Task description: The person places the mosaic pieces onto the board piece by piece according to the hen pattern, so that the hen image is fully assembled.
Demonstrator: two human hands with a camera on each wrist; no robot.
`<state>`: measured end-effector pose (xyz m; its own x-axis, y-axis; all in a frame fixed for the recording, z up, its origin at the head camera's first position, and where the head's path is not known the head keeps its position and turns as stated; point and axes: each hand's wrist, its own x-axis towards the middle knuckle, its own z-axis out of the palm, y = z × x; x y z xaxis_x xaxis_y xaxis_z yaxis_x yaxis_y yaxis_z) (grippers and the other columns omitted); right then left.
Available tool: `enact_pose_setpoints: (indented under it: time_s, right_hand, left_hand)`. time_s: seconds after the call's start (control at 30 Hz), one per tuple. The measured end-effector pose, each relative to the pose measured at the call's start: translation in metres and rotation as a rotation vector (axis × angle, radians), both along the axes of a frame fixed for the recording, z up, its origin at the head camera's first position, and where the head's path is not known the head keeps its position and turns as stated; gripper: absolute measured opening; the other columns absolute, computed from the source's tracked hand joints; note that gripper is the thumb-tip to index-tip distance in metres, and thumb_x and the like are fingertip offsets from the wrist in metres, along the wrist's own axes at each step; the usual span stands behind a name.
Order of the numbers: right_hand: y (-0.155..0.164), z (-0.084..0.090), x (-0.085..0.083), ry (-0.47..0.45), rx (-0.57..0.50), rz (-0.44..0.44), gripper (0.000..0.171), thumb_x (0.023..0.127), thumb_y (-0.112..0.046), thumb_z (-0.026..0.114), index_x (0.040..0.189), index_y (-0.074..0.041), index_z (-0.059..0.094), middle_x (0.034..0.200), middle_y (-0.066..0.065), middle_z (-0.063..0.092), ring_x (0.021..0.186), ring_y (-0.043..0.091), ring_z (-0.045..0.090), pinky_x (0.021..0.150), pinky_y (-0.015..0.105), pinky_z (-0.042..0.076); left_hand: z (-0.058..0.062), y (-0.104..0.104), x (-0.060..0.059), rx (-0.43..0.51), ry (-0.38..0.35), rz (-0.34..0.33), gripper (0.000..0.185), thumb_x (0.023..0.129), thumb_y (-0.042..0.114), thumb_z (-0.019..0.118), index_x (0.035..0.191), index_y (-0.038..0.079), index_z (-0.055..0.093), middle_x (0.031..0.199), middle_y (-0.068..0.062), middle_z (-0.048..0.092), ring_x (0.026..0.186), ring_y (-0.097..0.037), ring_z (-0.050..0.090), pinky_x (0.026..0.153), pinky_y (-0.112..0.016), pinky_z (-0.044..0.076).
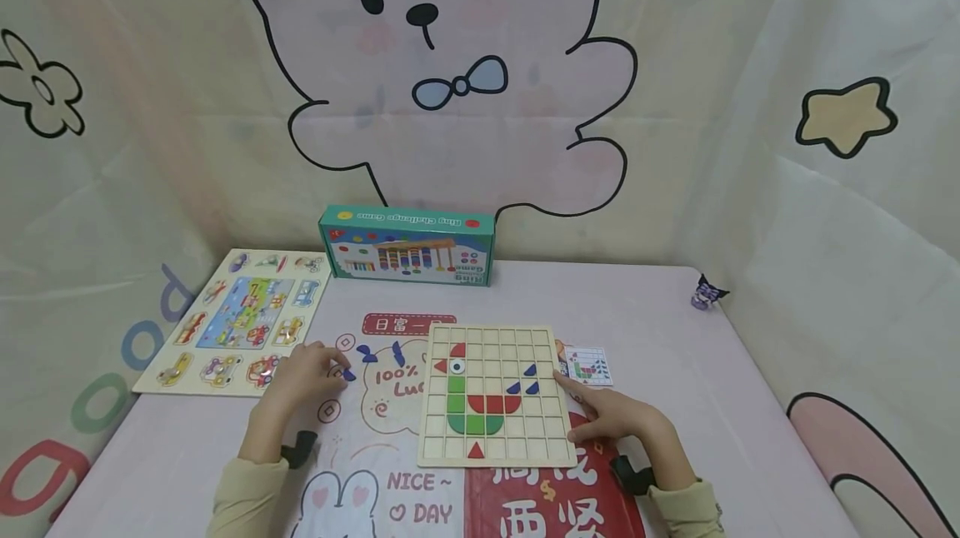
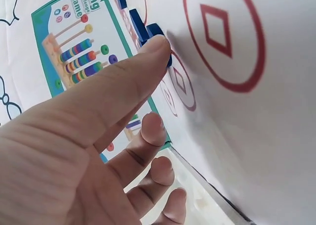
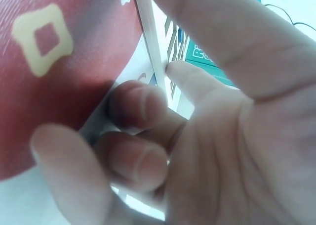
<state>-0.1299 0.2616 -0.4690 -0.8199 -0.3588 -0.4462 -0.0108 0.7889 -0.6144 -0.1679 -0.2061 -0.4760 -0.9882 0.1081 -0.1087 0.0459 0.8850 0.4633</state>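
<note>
pale cartoon curtains close in a pink printed table cover [image 1: 660, 330], and along its far edge stands a teal game box [image 1: 407, 245]. at the far left lies a vehicle peg puzzle [image 1: 238, 321], flat and untouched. just right of it the left hand [image 1: 303, 373] reaches over a scatter of small blue pieces [image 1: 367, 352] lying loose on the cover; in the left wrist view the thumb tip presses on one blue piece [image 2: 157, 33] while the other fingers hang loosely curled below, so it is a light touch rather than a full hold, and whether a finger meets the piece from the other side cannot be told. the risk here, as i judge it, is that a press from one side alone slides the piece across the smooth cover or flips it toward its neighbours instead of lifting it. in the middle sits the wooden grid board [image 1: 495, 392], partly filled with a red, green and blue bird figure. the right hand [image 1: 615, 417] lies at its near right edge, fingers curled round the rim in the right wrist view, steadying it. if that hand pushes or lifts, the board could skid and the seated pieces could jump from their squares. right of the board lies a small pattern card [image 1: 588, 365], near enough for a sleeve to sweep it.
</note>
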Motion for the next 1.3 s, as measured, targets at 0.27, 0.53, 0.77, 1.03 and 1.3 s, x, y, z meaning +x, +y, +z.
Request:
enact_pose_setpoints:
  time_s: [0.27, 0.53, 0.77, 1.03, 1.3]
  right_hand:
    - [0.001, 0.001, 0.0, -0.001, -0.018, 0.008, 0.088, 0.072, -0.033, 0.077, 0.145, -0.018, 0.03, 0.118, 0.016, 0.054, 0.084, 0.02, 0.054, 0.067, 0.036, 0.054]
    - [0.001, 0.0, 0.0, -0.007, -0.02, -0.004, 0.089, 0.071, -0.033, 0.077, 0.145, -0.019, 0.03, 0.122, 0.017, 0.052, 0.084, 0.019, 0.055, 0.067, 0.036, 0.054]
    - [0.001, -0.001, -0.001, -0.003, -0.006, -0.012, 0.088, 0.071, -0.033, 0.078, 0.145, -0.021, 0.031, 0.123, 0.017, 0.051, 0.086, 0.02, 0.054, 0.068, 0.036, 0.054]
    - [0.002, 0.0, -0.001, 0.005, -0.034, 0.014, 0.089, 0.072, -0.032, 0.077, 0.146, -0.02, 0.029, 0.122, 0.018, 0.051, 0.084, 0.019, 0.055, 0.067, 0.036, 0.054]
    - [0.002, 0.001, -0.002, 0.004, -0.035, 0.019, 0.088, 0.072, -0.033, 0.077, 0.146, -0.019, 0.029, 0.124, 0.019, 0.05, 0.087, 0.02, 0.054, 0.069, 0.037, 0.054]
  left_hand:
    - [-0.001, 0.001, 0.0, 0.005, 0.022, -0.01, 0.014, 0.072, 0.016, 0.075, 0.085, 0.015, 0.068, 0.084, -0.004, 0.057, 0.085, -0.026, 0.045, 0.08, -0.054, 0.032]
    - [-0.007, 0.005, -0.001, -0.018, 0.04, -0.011, 0.013, 0.073, 0.018, 0.076, 0.077, 0.015, 0.065, 0.083, -0.002, 0.057, 0.085, -0.024, 0.045, 0.077, -0.047, 0.035]
    - [-0.009, 0.014, -0.003, -0.046, 0.044, -0.021, 0.013, 0.076, 0.021, 0.073, 0.079, 0.013, 0.064, 0.079, -0.001, 0.055, 0.084, -0.022, 0.045, 0.081, -0.049, 0.035]
    - [-0.01, 0.023, -0.004, -0.05, 0.098, -0.057, 0.018, 0.076, 0.027, 0.073, 0.082, 0.012, 0.065, 0.074, 0.002, 0.051, 0.078, -0.019, 0.044, 0.075, -0.043, 0.036]
    - [-0.014, 0.039, -0.006, -0.049, 0.183, -0.116, 0.016, 0.076, 0.029, 0.073, 0.079, 0.016, 0.064, 0.076, 0.005, 0.052, 0.08, -0.017, 0.043, 0.073, -0.043, 0.036]
